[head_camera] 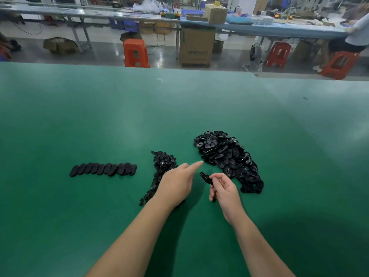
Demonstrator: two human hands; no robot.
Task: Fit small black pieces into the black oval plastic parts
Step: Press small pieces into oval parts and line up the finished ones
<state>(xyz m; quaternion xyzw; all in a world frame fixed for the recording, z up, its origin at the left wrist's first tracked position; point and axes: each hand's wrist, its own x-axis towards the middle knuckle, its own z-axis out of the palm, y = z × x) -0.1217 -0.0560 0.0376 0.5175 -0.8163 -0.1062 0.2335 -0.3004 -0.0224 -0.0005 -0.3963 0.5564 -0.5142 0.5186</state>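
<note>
Green table (pixel 99 120), seen from the head camera.

Far left: row of oval parts (pixel 103 168), laid overlapping edge to edge in a line, smooth sides up, well apart from both hands.

Centre: heap of small black pieces (pixel 162 161), trailing in a thin strip toward the near edge. The left hand (pixel 176 184) lies over the strip's near part, back of hand up, fingers straight and loose, forefinger extended toward the big pile. It grips nothing that shows.

Just right of it: the right hand (pixel 223 186), fingers curled, pinches one black oval part (pixel 205 177) raised off the table, tilted, between the two hands.

Right: big pile of oval parts (pixel 225 154), loose and jumbled, many with hollow sides up, just beyond the right hand.

Background, beyond the table: orange stools (pixel 135 53), cardboard box (pixel 196 47), long benches.
</note>
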